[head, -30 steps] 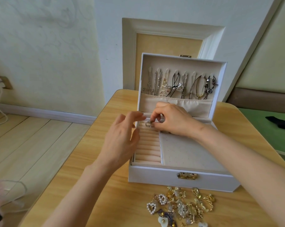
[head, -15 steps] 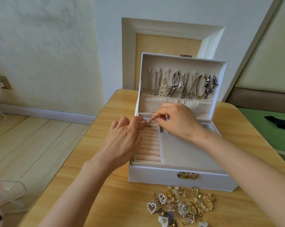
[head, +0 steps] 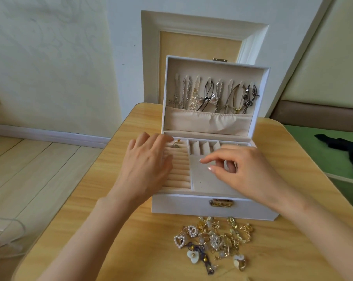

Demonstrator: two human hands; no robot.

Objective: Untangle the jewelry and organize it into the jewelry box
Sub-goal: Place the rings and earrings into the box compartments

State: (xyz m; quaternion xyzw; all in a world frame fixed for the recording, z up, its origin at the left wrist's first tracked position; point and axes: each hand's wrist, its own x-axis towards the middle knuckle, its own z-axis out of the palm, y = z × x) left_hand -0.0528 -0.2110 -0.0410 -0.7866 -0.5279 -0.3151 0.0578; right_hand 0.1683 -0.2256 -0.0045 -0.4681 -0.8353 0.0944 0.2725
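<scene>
A pale wooden tabletop (head: 131, 230) stands near a cream wall, and toward its back edge the white jewelry box (head: 181, 205) sits open with its lid upright and necklaces (head: 212, 96) hanging inside the lid. Just in front of the box, apart from it, lies the tangled jewelry (head: 214, 238): thin gilt chains, clasps and a pearl heart (head: 179, 241). It looks light, limp and easily snagged, so it is probably best lifted by a solid piece such as the heart, not dragged by a chain. The left hand (head: 145, 165) lies over the box's left side on the ring rolls (head: 179, 171), its grip spread and empty. The right hand (head: 246, 169) hovers over the box's flat pad, thumb and forefinger loosely apart, pinching nothing visible. A ring (head: 175, 145) sits in the box's back roll.
</scene>
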